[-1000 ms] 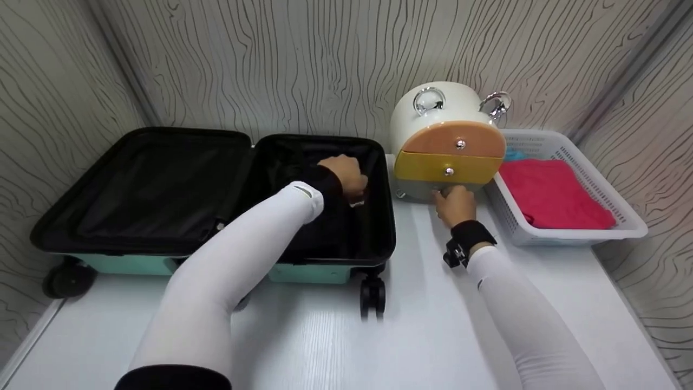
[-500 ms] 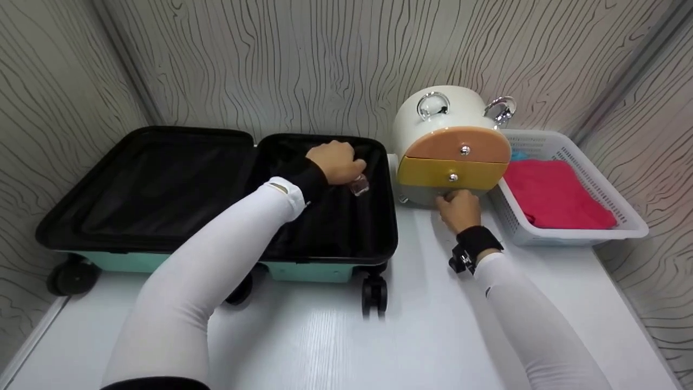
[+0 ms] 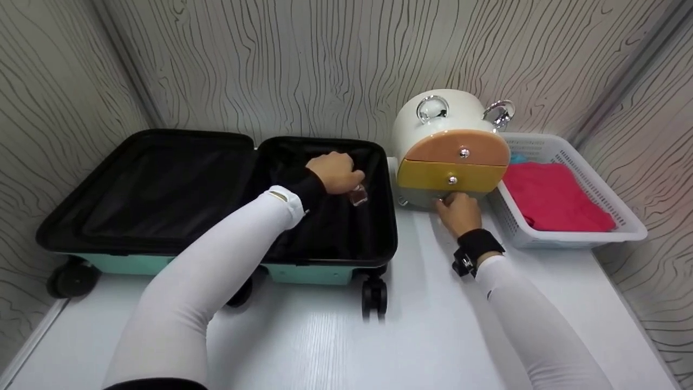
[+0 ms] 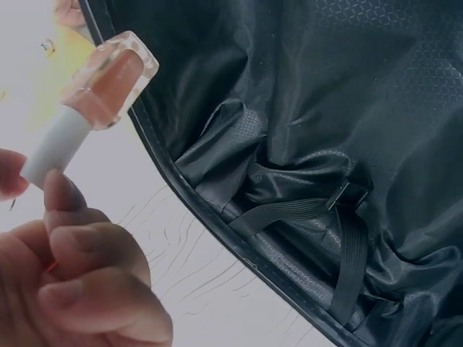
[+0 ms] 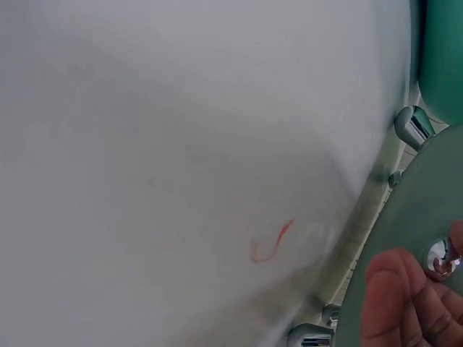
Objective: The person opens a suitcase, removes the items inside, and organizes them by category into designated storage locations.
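Observation:
My left hand (image 3: 335,172) is over the right half of the open suitcase (image 3: 330,273), whose lining is black and shell is mint green. Its thumb and fingers pinch the white cap of a small clear nail polish bottle (image 4: 108,83) with peach-pink contents, cap toward the hand. My right hand (image 3: 460,212) is at the bottom front of a white rounded drawer box (image 3: 409,122). In the right wrist view its fingers close about the chrome knob (image 5: 440,256) of the grey-green bottom drawer (image 5: 405,210). The orange drawer (image 3: 438,146) and yellow drawer (image 3: 422,173) above are closed.
A white plastic basket (image 3: 628,230) with folded red cloth (image 3: 557,197) and a bit of blue cloth (image 3: 518,158) stands right of the drawer box. A patterned wall (image 3: 303,65) rises behind. Black straps (image 4: 347,253) cross the suitcase lining. Caster wheels (image 3: 374,295) stick out in front.
My left hand has shifted slightly left within the suitcase, and the bottle shows more plainly below it. My right hand stays at the bottom drawer's knob.

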The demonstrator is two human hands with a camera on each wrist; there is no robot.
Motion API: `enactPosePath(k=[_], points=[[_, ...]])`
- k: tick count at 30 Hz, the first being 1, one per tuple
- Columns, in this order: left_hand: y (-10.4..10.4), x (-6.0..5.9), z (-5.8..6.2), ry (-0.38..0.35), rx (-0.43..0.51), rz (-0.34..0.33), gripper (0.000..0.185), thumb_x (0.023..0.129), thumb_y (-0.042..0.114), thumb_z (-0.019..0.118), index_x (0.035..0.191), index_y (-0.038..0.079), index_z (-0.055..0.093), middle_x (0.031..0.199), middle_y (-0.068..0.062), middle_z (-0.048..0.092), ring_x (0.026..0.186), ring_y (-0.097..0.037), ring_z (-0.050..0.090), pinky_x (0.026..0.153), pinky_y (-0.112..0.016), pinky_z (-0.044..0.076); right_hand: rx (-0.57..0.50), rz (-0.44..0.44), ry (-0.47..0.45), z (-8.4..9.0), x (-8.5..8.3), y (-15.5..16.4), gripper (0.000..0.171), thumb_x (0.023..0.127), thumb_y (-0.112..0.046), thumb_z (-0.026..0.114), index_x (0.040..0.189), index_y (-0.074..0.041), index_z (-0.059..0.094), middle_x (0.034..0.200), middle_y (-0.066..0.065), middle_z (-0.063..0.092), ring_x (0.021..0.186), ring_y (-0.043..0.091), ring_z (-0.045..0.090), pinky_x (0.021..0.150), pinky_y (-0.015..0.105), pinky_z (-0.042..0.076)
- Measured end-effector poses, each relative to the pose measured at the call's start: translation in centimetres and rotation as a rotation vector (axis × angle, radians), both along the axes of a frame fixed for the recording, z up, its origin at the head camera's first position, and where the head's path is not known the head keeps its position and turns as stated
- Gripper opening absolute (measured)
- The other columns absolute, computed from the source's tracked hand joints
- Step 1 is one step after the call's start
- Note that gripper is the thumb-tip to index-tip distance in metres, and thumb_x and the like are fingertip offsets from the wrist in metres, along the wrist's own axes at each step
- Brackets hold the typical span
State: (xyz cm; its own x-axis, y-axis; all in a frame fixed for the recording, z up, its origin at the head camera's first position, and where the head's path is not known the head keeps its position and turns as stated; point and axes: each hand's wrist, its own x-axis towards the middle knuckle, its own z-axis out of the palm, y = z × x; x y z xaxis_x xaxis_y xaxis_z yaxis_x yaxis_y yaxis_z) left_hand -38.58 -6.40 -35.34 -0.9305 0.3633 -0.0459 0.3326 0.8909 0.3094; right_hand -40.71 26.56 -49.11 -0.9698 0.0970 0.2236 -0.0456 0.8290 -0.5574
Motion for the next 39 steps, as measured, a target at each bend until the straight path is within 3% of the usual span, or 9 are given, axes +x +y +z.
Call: enactPosePath(k=[4,7,11,15,20,25,33,39], points=[[-0.2,-0.1,-0.2,0.007,0.005,0.007,0.038,0.105,0.042,0.048,0.096,0.011,0.069,0.127,-0.016,0.077,0.108,-0.034,0.072,0.1,-0.054,0.057,0.008,0.013,-0.016,0.3,-0.5,0.1,0.04,0.098,-0.022,0.068,0.062,-0.01,0.056,0.057,-0.003,0.051,0.058,0.02,0.048,0.056,0.035,0.036],[-0.3,-0.1,-0.2,0.004,0.01,0.014,0.036,0.106,0.041,0.048,0.085,0.015,0.061,0.107,-0.013,0.076,0.095,-0.031,0.07,0.091,-0.05,0.057,0.016,0.034,-0.004,0.6,-0.9,0.3,0.047,0.095,-0.021,0.068,0.054,-0.016,0.046,0.052,-0.007,0.041,0.052,0.016,0.04,0.053,0.034,0.031],[-0.4,-0.2,-0.2,-0.009,0.015,0.013,0.038,0.107,0.04,0.047,0.076,0.019,0.05,0.087,-0.007,0.064,0.081,-0.027,0.061,0.082,-0.045,0.053,0.026,0.062,0.011,1.1,-0.8,0.6,0.05,0.094,-0.021,0.069,0.05,-0.017,0.044,0.05,-0.01,0.038,0.05,0.014,0.038,0.051,0.033,0.03],[-0.4,-0.3,-0.1,-0.014,0.022,0.013,0.036,0.106,0.041,0.048,0.078,0.019,0.051,0.096,-0.008,0.069,0.086,-0.027,0.061,0.087,-0.047,0.053,0.032,0.073,0.022,1.3,-0.2,0.7,0.051,0.094,-0.021,0.07,0.05,-0.016,0.046,0.049,-0.01,0.038,0.049,0.013,0.039,0.05,0.032,0.029],[-0.2,-0.3,0.1,-0.015,0.034,0.007,0.035,0.104,0.041,0.048,0.077,0.019,0.05,0.098,-0.01,0.069,0.088,-0.028,0.062,0.089,-0.05,0.055,0.057,0.062,0.044,0.9,1.1,0.6,0.045,0.095,-0.022,0.072,0.054,-0.008,0.059,0.053,-0.001,0.054,0.054,0.022,0.051,0.056,0.034,0.037],[-0.1,-0.2,0.2,0.003,0.04,0.003,0.035,0.103,0.041,0.048,0.074,0.02,0.049,0.1,-0.01,0.07,0.09,-0.028,0.063,0.091,-0.052,0.057,0.044,0.054,0.055,0.5,2.6,0.6,0.034,0.096,-0.021,0.074,0.074,0.004,0.078,0.073,0.016,0.076,0.074,0.037,0.071,0.069,0.042,0.051],[0.2,-0.1,0.3,0.01,0.067,0.013,0.034,0.102,0.041,0.049,0.077,0.018,0.055,0.104,-0.012,0.074,0.092,-0.029,0.065,0.091,-0.052,0.057,0.026,0.04,0.076,-0.2,5.1,0.7,0.028,0.093,-0.019,0.075,0.079,0.005,0.08,0.077,0.019,0.078,0.078,0.04,0.073,0.071,0.044,0.052],[0.7,-0.1,0.5,-0.005,0.103,0.015,0.032,0.102,0.039,0.05,0.076,0.02,0.051,0.088,-0.004,0.061,0.085,-0.026,0.06,0.081,-0.045,0.052,0.021,0.054,0.112,-0.5,7.0,0.8,0.025,0.092,-0.016,0.077,0.076,0.004,0.08,0.072,0.017,0.077,0.068,0.032,0.069,0.065,0.04,0.051]])
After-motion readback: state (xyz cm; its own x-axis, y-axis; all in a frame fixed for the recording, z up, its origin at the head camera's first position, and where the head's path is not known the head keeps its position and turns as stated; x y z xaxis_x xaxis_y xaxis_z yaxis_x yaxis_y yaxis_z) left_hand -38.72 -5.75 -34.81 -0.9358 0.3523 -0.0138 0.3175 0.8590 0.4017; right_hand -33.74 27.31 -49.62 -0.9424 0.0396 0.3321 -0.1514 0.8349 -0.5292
